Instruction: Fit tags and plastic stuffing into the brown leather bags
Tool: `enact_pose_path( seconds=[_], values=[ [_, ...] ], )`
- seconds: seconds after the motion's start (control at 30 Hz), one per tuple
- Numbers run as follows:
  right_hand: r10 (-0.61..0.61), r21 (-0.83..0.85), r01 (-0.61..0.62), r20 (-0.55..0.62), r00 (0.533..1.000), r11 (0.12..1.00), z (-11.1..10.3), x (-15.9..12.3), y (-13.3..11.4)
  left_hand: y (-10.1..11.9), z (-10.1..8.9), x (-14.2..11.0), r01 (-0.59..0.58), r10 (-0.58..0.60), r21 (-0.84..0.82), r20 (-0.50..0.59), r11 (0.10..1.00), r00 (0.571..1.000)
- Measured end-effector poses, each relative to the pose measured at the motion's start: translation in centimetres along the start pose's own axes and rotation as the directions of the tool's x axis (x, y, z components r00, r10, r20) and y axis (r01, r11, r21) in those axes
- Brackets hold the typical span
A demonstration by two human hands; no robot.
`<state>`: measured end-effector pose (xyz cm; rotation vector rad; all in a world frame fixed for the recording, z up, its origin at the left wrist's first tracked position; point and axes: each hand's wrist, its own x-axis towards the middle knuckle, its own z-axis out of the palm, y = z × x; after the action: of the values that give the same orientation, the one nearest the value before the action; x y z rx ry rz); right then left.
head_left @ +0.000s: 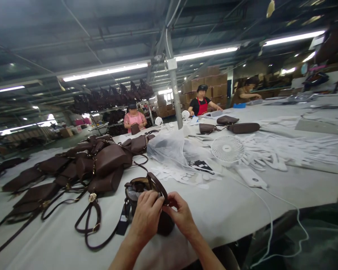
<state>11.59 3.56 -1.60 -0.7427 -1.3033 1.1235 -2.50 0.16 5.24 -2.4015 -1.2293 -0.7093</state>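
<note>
A dark brown handbag (165,222) stands on the pale table in front of me, its top open and greyish wrapping showing inside. My left hand (149,210) is closed over the bag's near rim, fingers bent at the base of its handle (157,185). At the right side of that handle, my right hand (178,212) pinches the strap end between thumb and fingers. A black hang tag (123,221) lies left of the bag. Beside it, a long brown shoulder strap (97,247) with a round gold charm (92,197) loops over the table.
Brown handbags (109,161) lie heaped on the left. Clear plastic bags (167,146), black tags (204,167), a white fan (227,149) with a cable and white strips (270,153) spread behind. Several people sit across the table, one in a red apron (202,107); a metal post (175,93) rises among them.
</note>
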Motion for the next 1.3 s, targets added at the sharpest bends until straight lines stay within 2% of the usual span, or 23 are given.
enact_pose_path(
  seconds=[0.13,0.27,0.4,0.53,0.6,0.67,0.8,0.87,0.93,1.0,1.07,1.2,1.23,1.3],
  values=[
    [-0.019,0.004,0.019,0.071,0.997,1.000,-0.1,0.1,-0.4,-1.0,0.5,-0.4,-0.052,0.057,0.065,-0.087,0.997,0.995],
    [-0.043,-0.009,0.045,0.131,0.990,0.999,-0.6,-0.5,-0.6,-1.0,1.2,-0.4,-0.035,0.042,0.041,-0.166,0.999,0.985],
    [-0.099,-0.118,0.107,0.074,0.992,0.987,0.5,-1.1,-0.4,-0.4,1.5,0.0,0.040,-0.042,-0.013,-0.177,0.999,0.983],
    [-0.096,-0.224,0.082,-0.054,0.994,0.971,2.9,-0.7,0.1,0.1,1.4,0.4,0.123,-0.123,-0.013,-0.198,0.992,0.972],
    [-0.110,-0.269,0.076,-0.113,0.988,0.960,3.7,-0.2,0.2,0.0,1.1,0.7,0.134,-0.132,-0.004,-0.199,0.991,0.971],
    [-0.116,-0.299,0.075,-0.123,0.986,0.951,3.8,0.3,0.2,-0.4,0.8,1.2,0.113,-0.113,-0.009,-0.173,0.994,0.978],
    [-0.132,-0.376,0.107,-0.039,0.991,0.920,2.2,1.0,0.0,-1.6,0.3,2.1,0.050,-0.062,-0.103,-0.112,0.993,0.992],
    [-0.132,-0.439,0.116,-0.007,0.991,0.891,1.2,1.2,-0.1,-2.3,0.3,2.3,0.127,-0.157,-0.187,-0.152,0.974,0.976],
    [-0.126,-0.484,0.123,0.025,0.992,0.866,0.4,1.3,-0.5,-2.8,0.3,2.1,0.218,-0.276,-0.272,-0.200,0.937,0.940],
    [-0.113,-0.503,0.134,0.072,0.991,0.854,-0.2,1.6,-1.0,-3.1,0.2,1.8,0.252,-0.332,-0.320,-0.226,0.913,0.916],
    [-0.092,-0.496,0.146,0.132,0.987,0.856,-0.9,1.9,-1.8,-3.3,-0.2,1.5,0.209,-0.296,-0.335,-0.232,0.919,0.927],
    [0.009,-0.431,0.115,0.274,0.962,0.895,-3.0,2.8,-3.3,-3.4,-1.0,1.7,-0.017,-0.038,-0.344,-0.154,0.939,0.987],
    [0.030,-0.421,0.097,0.286,0.958,0.902,-3.6,3.0,-3.4,-3.4,-0.9,1.9,-0.037,-0.007,-0.333,-0.127,0.942,0.992],
    [0.060,-0.425,0.058,0.260,0.964,0.903,-4.5,3.1,-3.5,-3.0,-0.3,2.4,0.020,-0.046,-0.271,-0.090,0.962,0.995]
  ],
)
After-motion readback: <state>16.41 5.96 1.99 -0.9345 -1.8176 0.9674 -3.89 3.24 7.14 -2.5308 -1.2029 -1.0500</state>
